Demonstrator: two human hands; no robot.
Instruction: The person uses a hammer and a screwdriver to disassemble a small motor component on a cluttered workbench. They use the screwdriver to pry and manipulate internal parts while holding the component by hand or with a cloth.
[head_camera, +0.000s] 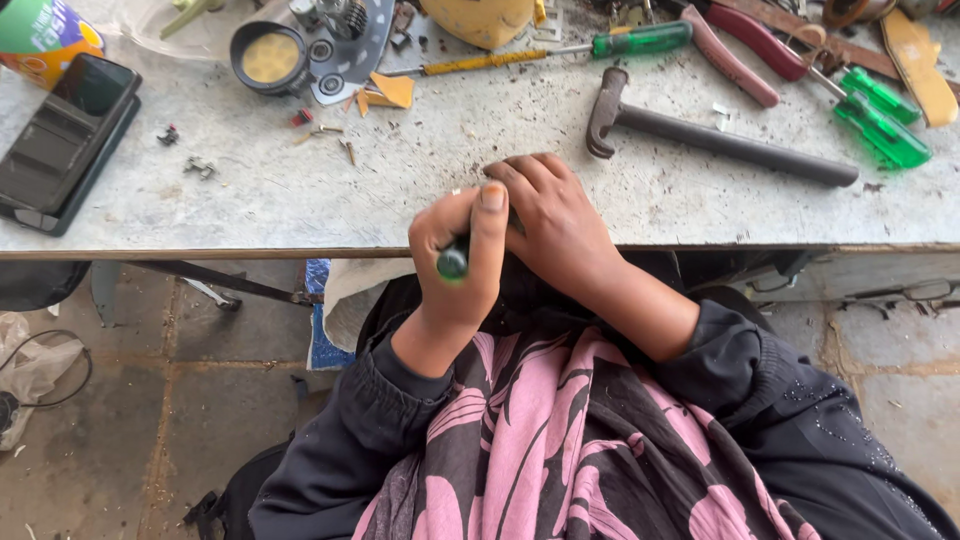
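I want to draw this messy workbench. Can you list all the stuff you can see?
workbench: one, grey, across the top
hammer: one, dark, upper right
screwdrivers: several, green handles, top right
phone: one, black, left edge
round tin: one, black with yellow inside, top left
can: one, green and orange, top left corner
small screws and scraps: several, scattered mid-bench
green-handled tool: one, in the left hand
left hand: gripping the tool at the bench edge
right hand: resting beside it

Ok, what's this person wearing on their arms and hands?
Both hands, left hand and right hand, are bare: no gloves, and no rings or watch that I can see. Each arm has a dark, black-looking long sleeve with a gathered cuff at the wrist.
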